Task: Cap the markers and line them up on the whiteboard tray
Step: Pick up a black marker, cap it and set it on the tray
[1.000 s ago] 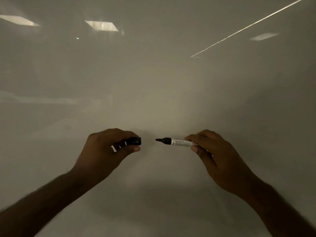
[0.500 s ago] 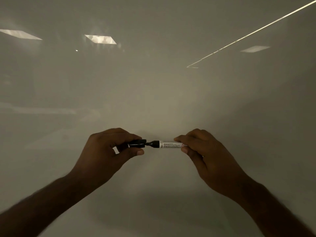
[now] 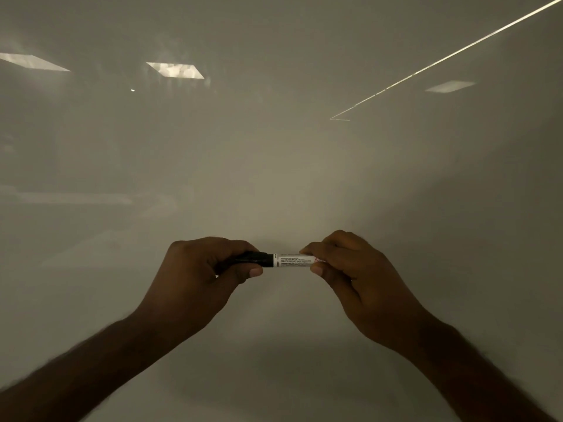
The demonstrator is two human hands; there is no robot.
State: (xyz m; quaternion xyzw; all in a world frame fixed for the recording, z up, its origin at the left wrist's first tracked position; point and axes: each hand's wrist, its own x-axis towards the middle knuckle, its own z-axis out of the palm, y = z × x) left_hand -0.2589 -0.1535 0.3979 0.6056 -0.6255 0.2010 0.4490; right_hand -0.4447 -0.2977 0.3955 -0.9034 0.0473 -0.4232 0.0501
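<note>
The marker (image 3: 294,261) is held level in front of the whiteboard (image 3: 274,162), its long axis running from left to right between the two hands, and the black cap (image 3: 254,258) is seen meeting the white barrel with no tip visible between them. The cap is clamped by the left hand (image 3: 195,278) and the barrel's far end is pinched by the right hand (image 3: 359,278), so any last push must be made along this same line. The tray is not seen in the view, so its direction cannot be told.
</note>
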